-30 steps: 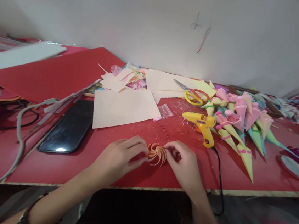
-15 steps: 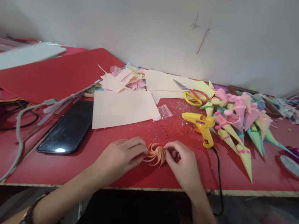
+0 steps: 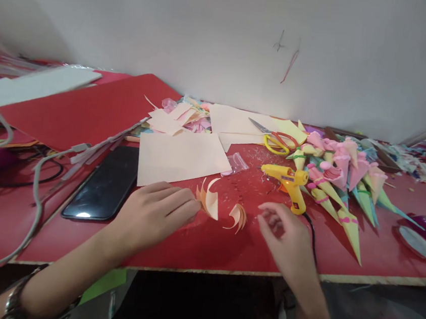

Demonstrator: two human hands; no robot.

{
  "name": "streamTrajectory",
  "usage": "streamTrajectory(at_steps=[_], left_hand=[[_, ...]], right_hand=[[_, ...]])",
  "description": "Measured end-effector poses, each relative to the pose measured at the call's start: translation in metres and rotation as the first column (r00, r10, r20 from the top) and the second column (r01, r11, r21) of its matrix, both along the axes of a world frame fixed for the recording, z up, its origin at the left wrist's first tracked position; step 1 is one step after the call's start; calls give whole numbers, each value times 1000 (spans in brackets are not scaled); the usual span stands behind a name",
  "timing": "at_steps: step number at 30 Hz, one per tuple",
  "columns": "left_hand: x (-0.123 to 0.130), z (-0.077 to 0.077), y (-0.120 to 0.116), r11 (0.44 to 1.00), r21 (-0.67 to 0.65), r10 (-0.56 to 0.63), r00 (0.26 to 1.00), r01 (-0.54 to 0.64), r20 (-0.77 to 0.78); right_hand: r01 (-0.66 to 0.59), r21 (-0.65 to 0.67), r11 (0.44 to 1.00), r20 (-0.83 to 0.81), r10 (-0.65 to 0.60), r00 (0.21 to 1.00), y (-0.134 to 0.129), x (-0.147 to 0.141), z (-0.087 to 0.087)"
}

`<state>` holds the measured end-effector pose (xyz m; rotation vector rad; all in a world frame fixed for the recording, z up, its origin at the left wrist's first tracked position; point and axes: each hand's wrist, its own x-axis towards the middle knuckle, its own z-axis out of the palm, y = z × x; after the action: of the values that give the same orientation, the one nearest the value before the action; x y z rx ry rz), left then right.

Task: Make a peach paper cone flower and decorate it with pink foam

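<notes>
My left hand [image 3: 162,207] is closed on a small fan of curved peach paper strips [image 3: 211,200], their pointed tips standing out past the fingers. A second cluster of curled peach paper strips [image 3: 239,218] rests on the red table between my hands. To its right, my right hand [image 3: 285,230] hovers apart from it, thumb and fingers loosely bent with a gap between them and nothing held. Just beyond that hand lies a yellow hot glue gun [image 3: 289,177] with a black cord. A cream paper sheet [image 3: 182,159] lies beyond the left hand.
A black phone [image 3: 106,184] and a white cable [image 3: 36,197] are on the left. Farther back lie scissors [image 3: 276,138], paper scraps [image 3: 175,117] and a large red sheet [image 3: 88,111]. Several pastel paper cones [image 3: 349,169] are piled right, near a tape roll [image 3: 417,239].
The peach paper swirl both hands were touching is now in two parts. My left hand has drawn one part left; my right hand has moved right, away from the other.
</notes>
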<state>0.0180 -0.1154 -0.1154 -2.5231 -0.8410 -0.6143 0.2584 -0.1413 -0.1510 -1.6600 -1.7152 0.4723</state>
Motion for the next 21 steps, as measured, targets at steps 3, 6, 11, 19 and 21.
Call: streamTrajectory(at_steps=[3, 6, 11, 19, 21], left_hand=[[-2, 1, 0, 999, 29, -15, 1000, 15, -24], [-1, 3, 6, 999, 48, -11, 1000, 12, -10], [15, 9, 37, 994, 107, 1, 1000, -4, 23], [29, -12, 68, 989, 150, 3, 999, 2, -34], [26, -15, 67, 987, 161, 12, 998, -2, -60]], right_hand=[[103, 45, 994, 47, -105, 993, -7, 25, 15], [230, 117, 966, 125, -244, 962, -2, 51, 24], [190, 144, 971, 307, -227, 924, 32, 68, 20], [122, 113, 986, 409, -158, 899, 64, 62, 4], [64, 56, 996, 427, -81, 900, 63, 65, 2]])
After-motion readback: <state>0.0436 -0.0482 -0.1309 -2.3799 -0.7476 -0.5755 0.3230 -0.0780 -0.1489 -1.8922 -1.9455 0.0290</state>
